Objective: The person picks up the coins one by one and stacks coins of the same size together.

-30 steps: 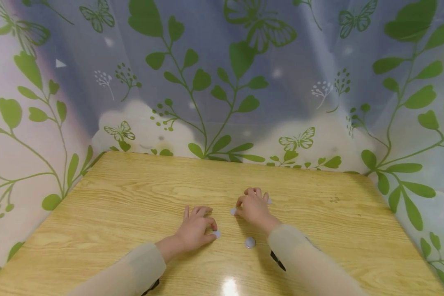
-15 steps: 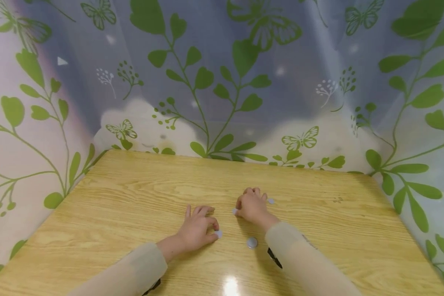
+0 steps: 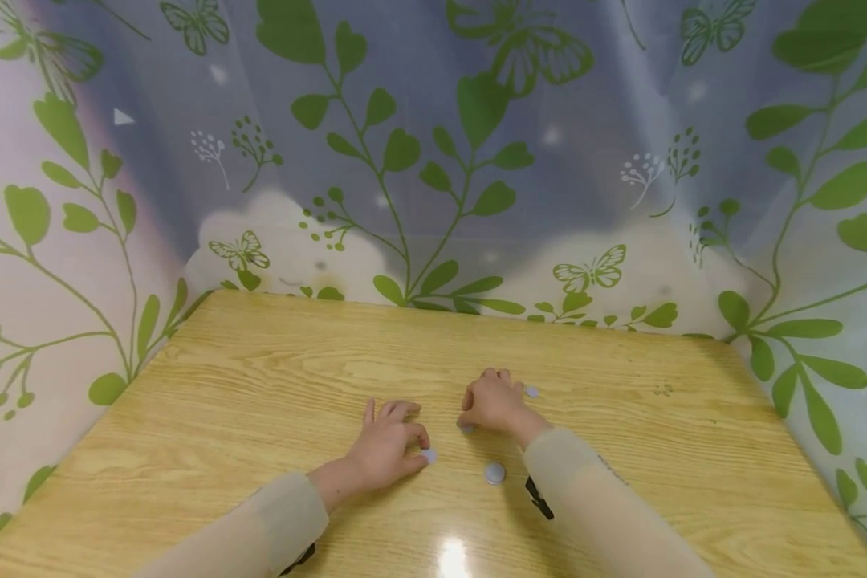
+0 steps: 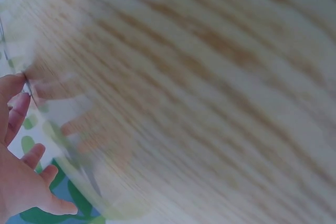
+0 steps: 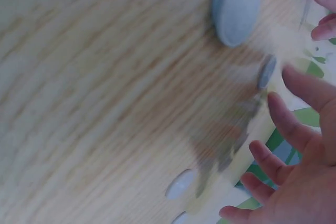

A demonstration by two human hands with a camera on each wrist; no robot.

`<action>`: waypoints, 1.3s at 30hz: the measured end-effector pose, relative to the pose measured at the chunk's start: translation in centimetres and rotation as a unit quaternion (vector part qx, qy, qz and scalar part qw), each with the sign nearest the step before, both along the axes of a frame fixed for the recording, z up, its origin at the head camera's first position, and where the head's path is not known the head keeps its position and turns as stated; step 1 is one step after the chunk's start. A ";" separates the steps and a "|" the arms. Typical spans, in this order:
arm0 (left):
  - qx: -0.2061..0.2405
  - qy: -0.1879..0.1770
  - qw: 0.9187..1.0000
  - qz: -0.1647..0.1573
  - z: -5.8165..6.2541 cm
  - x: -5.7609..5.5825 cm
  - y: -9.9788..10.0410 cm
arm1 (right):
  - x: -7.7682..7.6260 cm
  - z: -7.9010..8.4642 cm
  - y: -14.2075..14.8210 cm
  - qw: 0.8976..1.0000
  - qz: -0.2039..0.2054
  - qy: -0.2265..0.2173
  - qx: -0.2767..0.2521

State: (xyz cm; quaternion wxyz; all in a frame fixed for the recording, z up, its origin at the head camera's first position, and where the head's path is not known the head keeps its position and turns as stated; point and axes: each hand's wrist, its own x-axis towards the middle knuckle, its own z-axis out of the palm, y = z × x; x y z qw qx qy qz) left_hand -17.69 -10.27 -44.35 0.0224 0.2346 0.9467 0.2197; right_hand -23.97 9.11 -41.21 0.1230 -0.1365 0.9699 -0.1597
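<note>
A person is resting both hands above the lower middle of the frame, working over a wood-grained table (image 3: 296, 353). The right hand (image 3: 496, 405) is reaching to just right of centre, and a pale disc (image 3: 466, 427) is lying on the table by its thumb. Half a second ago that disc was poking out past the fingers, higher and further left; now it is sitting lower, mostly under the hand. In the right wrist view the right-hand fingers (image 5: 286, 121) are spreading apart, gripping nothing, with the disc lying just beyond the thumb and index tips.

The left hand (image 3: 383, 449) is keeping its pose left of centre, its thumb and index finger curving in to pinch a second disc (image 3: 429, 456) at the edge, while the other fingers are stretching loosely away. That grip is looking the same as before.

Below the right hand, a thicker stack (image 3: 494, 474) is sitting where it was, showing two layers in the right wrist view. Another disc (image 3: 531, 392) is lying right of the right hand, showing more fully than a second ago. Behind, a leaf-and-butterfly cloth (image 3: 578, 177) is hanging across the upper frame.
</note>
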 end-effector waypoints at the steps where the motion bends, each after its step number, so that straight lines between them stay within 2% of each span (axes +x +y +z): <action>1: -0.001 0.001 1.000 0.000 0.0 0.0 0.0 | 0.0 0.0 -0.1 1.000 0.004 0.001 0.000; 6: -0.002 0.000 1.000 0.000 0.0 0.0 -0.1 | 0.2 0.2 -0.2 1.000 0.018 0.010 0.007; 16: -0.006 -0.003 1.000 -0.006 0.2 0.1 -0.1 | 0.3 0.6 -0.1 1.000 0.005 0.001 0.011; 25: -0.009 0.004 1.000 -0.001 0.0 0.0 -0.1 | 0.4 0.9 -0.1 1.000 0.017 0.008 0.017; 39: -0.016 0.000 1.000 0.001 0.3 0.1 0.1 | 0.6 1.9 0.2 0.997 -0.007 -0.067 -0.047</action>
